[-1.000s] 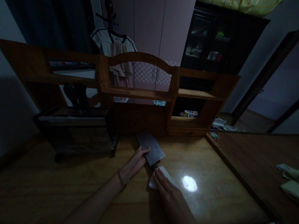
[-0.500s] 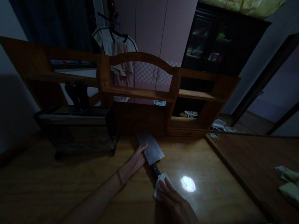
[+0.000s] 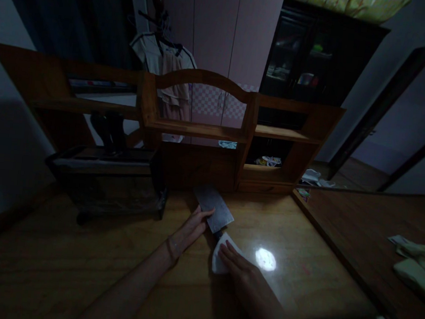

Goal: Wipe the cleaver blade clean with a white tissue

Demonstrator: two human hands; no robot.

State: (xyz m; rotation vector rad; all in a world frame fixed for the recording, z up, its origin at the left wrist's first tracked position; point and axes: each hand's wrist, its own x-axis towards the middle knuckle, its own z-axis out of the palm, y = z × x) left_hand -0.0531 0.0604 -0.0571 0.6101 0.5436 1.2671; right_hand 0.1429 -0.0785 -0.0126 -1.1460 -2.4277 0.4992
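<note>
I sat or stood at a wooden table (image 3: 112,289) in a dim room, a cleaver (image 3: 215,212) held in front of me near the table's middle, its broad grey blade pointing away and its dark handle (image 3: 218,235) towards me. My left hand (image 3: 193,226) was closed on the blade's left edge, thumb on the upper face, fingers mostly hidden beneath. My right hand (image 3: 242,270) held a white cloth (image 3: 220,257), perhaps paper, over most of the handle; its fingers were close together and only slightly bent, its thumb out of sight. Whether the blade touched the tabletop could not be made out, nor which long edge was the sharp one.

To wipe the handle well, I judged, the left grip needed to stay steady, with thumb and fingers pressing on the flat faces, clear of any cutting edge. The cloth was best kept snug around the handle and drawn back towards me, away from the blade. A wooden shelf unit (image 3: 196,129) stood just beyond the blade's far end, leaving little room to push forward.
</note>
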